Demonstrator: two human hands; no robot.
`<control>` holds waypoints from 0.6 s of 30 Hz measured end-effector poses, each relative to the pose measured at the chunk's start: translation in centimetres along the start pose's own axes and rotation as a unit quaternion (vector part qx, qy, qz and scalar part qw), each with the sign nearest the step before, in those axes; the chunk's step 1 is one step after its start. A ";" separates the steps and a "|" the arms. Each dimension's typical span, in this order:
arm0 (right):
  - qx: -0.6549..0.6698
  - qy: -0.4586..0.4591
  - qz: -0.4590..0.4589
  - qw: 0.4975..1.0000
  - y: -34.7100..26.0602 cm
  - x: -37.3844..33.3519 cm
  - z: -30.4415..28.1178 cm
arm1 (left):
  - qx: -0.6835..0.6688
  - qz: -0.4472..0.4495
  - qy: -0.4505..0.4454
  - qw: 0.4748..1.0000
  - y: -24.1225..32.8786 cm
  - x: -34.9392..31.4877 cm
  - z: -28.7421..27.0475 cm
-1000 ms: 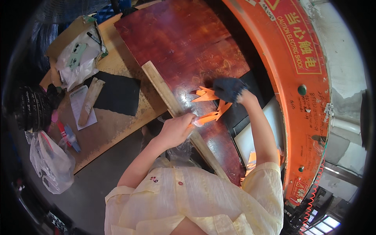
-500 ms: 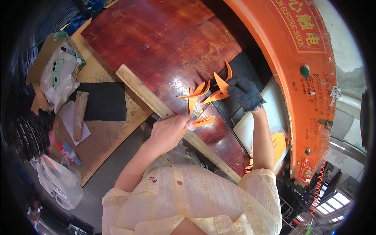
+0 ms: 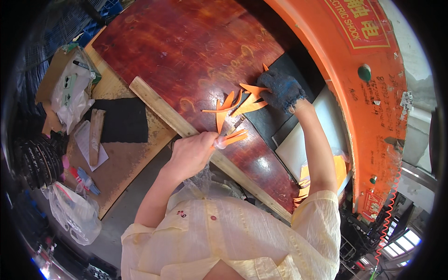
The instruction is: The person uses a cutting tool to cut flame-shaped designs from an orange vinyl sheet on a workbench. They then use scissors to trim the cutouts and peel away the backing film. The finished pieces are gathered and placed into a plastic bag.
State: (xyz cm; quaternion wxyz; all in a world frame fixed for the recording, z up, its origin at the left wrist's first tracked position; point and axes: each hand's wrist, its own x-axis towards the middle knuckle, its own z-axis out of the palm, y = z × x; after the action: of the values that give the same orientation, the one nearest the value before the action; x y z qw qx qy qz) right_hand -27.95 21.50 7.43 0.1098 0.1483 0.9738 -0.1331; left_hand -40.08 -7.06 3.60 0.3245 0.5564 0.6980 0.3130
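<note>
My bare left hand (image 3: 195,150) is closed on a bundle of thin orange pieces (image 3: 234,138) wrapped in clear plastic. The bundle's orange ends stick out to the right, above the table. My right hand (image 3: 282,89), in a dark knitted glove, rests over several loose orange pieces (image 3: 246,105) on a black sheet (image 3: 291,72). The loose pieces are flat, curved and pointed. One orange tip shows just beyond the glove. The right fingertips are hidden, so their grip does not show.
A glossy red-brown table (image 3: 182,42) has a wooden strip (image 3: 161,109) along its near edge. An orange machine housing (image 3: 347,88) curves along the right. More orange pieces (image 3: 339,170) lie beside my right forearm. A wooden side table (image 3: 128,170) stands at left, with a plastic bag (image 3: 74,217) hanging by it.
My right hand has moved farther out and now covers most of the farthest orange piece. My left hand keeps its hold on the wrapped bundle. The whole view has shifted slightly.
</note>
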 end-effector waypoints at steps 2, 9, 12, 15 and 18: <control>0.008 0.021 0.030 0.999 0.1 -0.5 -0.2 | 0.007 0.022 0.046 0.999 0.2 -0.1 0.3; 0.146 0.129 0.162 0.967 0.0 -6.0 -2.2 | -0.011 -0.024 0.029 0.999 0.8 -0.3 1.2; 0.341 0.091 0.246 0.902 0.3 -7.4 -3.0 | -0.023 -0.039 0.030 0.999 1.0 -0.3 1.4; 0.271 0.014 0.166 0.948 -0.4 -7.1 -2.0 | -0.048 -0.049 0.041 0.997 1.1 -0.4 1.6; 0.128 0.061 0.076 0.987 -2.1 -5.7 0.5 | -0.044 -0.051 0.051 0.996 1.1 -0.8 1.7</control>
State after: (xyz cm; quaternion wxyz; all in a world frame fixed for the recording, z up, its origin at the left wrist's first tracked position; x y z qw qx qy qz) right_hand -23.22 17.90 8.91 0.0401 0.2422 0.9396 -0.2383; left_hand -37.94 -7.56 3.51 0.3282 0.4887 0.7265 0.3545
